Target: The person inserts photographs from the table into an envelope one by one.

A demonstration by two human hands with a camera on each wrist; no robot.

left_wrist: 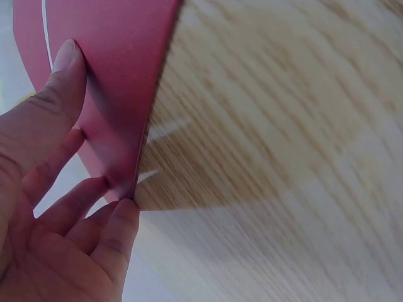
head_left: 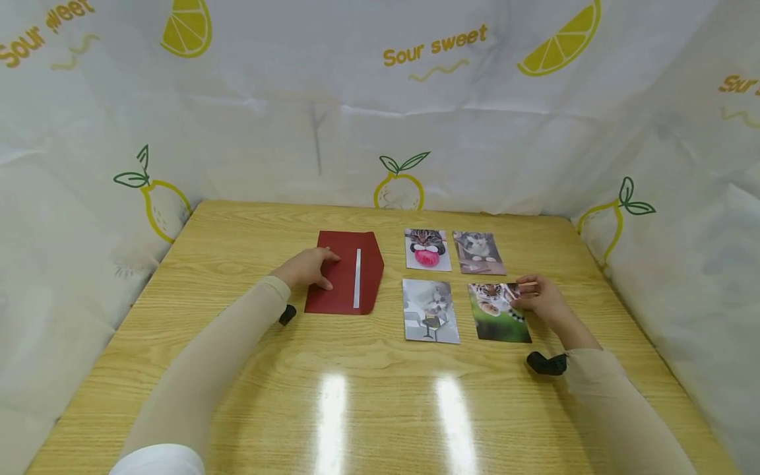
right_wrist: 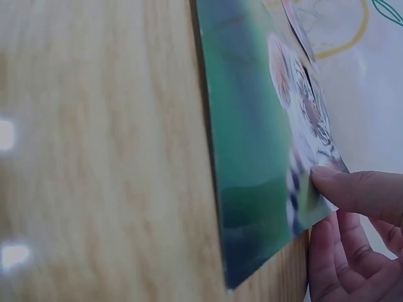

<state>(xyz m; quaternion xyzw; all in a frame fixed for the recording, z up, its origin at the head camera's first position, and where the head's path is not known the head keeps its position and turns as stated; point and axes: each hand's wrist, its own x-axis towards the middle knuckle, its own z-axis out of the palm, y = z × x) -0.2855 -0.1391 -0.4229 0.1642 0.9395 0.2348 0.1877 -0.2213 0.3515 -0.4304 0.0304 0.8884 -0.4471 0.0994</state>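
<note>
Sheeting [head_left: 356,138], white, creased and lemon-printed, is rising at twelve o'clock and wrapping round to nine and three. The table [head_left: 392,376] is showing smooth, honey-coloured wood grain, with two streaks of light gleaming at six. At eleven o'clock from its centre, a matte red envelope [head_left: 343,280] is lying flat, its tapered flap pointing towards three. At two o'clock, a glossy tiger photograph [head_left: 493,324], a pale grey photograph [head_left: 431,311], a pink-ball cat photograph [head_left: 427,247] and a grey-and-white cat photograph [head_left: 478,251] are forming a block, occupying its four, eight, ten and one o'clock corners. The left hand [head_left: 305,267] is touching the envelope's nine o'clock side, thumb and fingers standing apart. The right hand [head_left: 545,305] is pinching the tiger photograph at its one o'clock corner, fingers clamping the thin sheet. A narrow white strip [head_left: 357,280] is running straight down the envelope.
</note>
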